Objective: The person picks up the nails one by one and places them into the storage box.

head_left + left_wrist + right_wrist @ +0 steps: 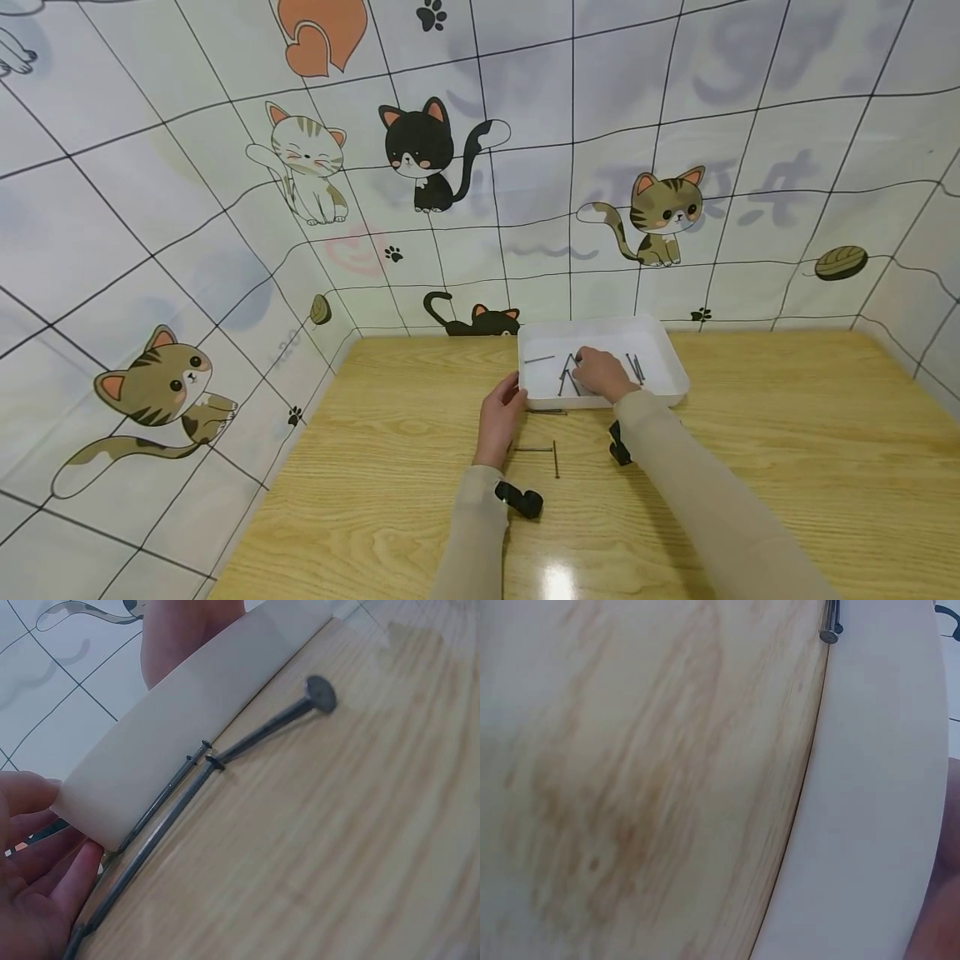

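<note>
A shallow white tray (536,340) stands at the back of the table with several nails (636,367) lying in it. My left hand (500,419) holds the tray by its near left corner, thumb at the rim and fingers low against the side. Over the tray's near wall reaches my right hand (606,375), its curled fingertips down among the nails in the middle. Whether it pinches one, I cannot tell. On the wood in front, more nails (161,832) lie beside the tray's wall. Only part of the right hand (937,907) shows in the right wrist view.
The wooden table (787,458) meets a wall covering (540,167) printed with cats and grid lines at the back. Two loose nails, one crosswise (534,450) and one lengthwise (556,460), lie between my forearms. Black wrist cameras (519,500) sit on both sleeves.
</note>
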`<state>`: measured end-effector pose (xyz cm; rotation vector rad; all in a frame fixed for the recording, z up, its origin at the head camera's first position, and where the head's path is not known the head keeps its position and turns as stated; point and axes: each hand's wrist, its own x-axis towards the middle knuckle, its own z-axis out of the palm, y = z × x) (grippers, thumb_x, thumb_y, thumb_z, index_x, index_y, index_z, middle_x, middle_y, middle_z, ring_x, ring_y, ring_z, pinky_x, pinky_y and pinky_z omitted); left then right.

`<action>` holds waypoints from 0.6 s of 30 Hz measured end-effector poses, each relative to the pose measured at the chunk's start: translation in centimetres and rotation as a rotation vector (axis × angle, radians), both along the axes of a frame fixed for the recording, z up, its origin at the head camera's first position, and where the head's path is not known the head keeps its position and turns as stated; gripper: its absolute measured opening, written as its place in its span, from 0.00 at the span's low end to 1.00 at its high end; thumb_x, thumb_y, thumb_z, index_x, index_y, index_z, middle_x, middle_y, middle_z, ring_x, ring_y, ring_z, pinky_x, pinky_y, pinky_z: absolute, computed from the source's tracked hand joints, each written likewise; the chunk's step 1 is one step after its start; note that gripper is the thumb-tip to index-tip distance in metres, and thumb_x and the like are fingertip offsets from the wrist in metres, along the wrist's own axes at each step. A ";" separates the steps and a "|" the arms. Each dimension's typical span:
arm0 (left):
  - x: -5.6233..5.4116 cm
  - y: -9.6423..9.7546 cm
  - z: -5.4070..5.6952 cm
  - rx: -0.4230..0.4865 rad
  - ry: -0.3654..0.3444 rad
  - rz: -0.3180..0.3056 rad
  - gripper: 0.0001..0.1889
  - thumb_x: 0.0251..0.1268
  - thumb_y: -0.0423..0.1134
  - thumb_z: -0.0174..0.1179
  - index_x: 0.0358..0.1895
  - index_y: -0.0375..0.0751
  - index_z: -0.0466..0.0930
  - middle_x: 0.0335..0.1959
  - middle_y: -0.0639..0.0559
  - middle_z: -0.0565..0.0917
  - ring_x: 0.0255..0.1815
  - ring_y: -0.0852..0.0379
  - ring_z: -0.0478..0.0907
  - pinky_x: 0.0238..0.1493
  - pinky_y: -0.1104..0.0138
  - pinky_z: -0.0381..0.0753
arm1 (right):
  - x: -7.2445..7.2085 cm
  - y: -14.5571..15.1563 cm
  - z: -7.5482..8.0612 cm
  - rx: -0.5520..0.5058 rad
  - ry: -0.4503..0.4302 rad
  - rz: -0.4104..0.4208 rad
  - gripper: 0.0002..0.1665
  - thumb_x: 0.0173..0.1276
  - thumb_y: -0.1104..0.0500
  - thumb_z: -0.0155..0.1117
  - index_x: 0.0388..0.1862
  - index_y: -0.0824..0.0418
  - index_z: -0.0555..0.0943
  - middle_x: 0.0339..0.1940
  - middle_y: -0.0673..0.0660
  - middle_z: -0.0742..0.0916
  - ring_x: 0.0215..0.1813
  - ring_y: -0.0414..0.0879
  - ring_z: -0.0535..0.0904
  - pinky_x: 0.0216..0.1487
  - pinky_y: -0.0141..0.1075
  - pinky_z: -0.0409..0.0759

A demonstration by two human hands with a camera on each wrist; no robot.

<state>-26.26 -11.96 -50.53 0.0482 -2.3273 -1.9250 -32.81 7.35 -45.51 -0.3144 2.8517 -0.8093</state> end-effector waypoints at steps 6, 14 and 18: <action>0.0 0.1 0.0 0.006 0.012 -0.004 0.22 0.63 0.40 0.53 0.62 0.47 0.68 0.56 0.51 0.73 0.54 0.60 0.70 0.53 0.62 0.69 | 0.0 0.1 0.0 -0.011 0.001 -0.006 0.23 0.63 0.61 0.50 0.55 0.71 0.69 0.47 0.67 0.79 0.33 0.50 0.74 0.34 0.43 0.73; 0.3 0.1 -0.2 0.019 0.029 -0.013 0.22 0.64 0.40 0.53 0.62 0.47 0.67 0.57 0.51 0.72 0.54 0.58 0.69 0.53 0.61 0.69 | 0.1 0.7 0.2 -0.030 0.018 0.009 0.23 0.65 0.60 0.51 0.56 0.71 0.69 0.45 0.66 0.80 0.32 0.51 0.77 0.30 0.43 0.73; 0.3 0.0 -0.1 0.012 0.020 0.000 0.22 0.64 0.42 0.53 0.61 0.50 0.68 0.57 0.54 0.73 0.55 0.59 0.69 0.54 0.62 0.68 | 0.4 0.8 1.0 -0.058 0.030 -0.014 0.22 0.65 0.59 0.49 0.57 0.68 0.69 0.36 0.62 0.83 0.31 0.50 0.77 0.31 0.42 0.73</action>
